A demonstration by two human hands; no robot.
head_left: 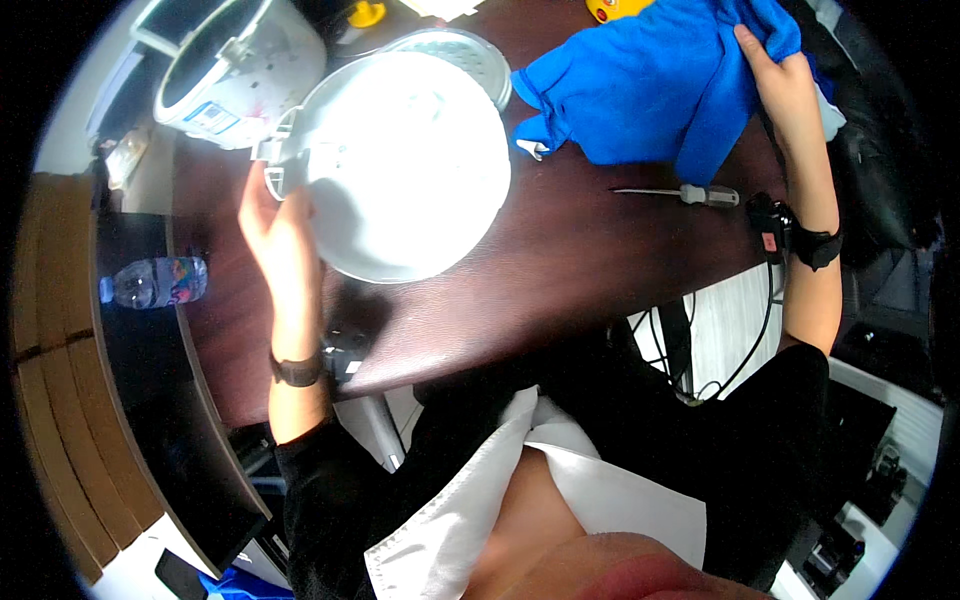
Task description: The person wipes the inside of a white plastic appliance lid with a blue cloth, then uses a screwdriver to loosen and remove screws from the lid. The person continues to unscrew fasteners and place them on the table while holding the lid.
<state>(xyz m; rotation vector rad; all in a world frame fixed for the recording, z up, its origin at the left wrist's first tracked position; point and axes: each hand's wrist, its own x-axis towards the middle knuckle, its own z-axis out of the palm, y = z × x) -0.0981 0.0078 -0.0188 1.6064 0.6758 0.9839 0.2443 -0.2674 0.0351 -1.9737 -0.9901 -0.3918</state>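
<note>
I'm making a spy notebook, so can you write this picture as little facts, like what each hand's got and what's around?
Left hand: holding a round white container by its side, near the latch
Right hand: holding a bunched blue cloth
Table: dark reddish-brown
Tool: screwdriver with a grey handle, lying on the table
Upper left: whitish bucket
Far left: clear bottle, blue cap
</note>
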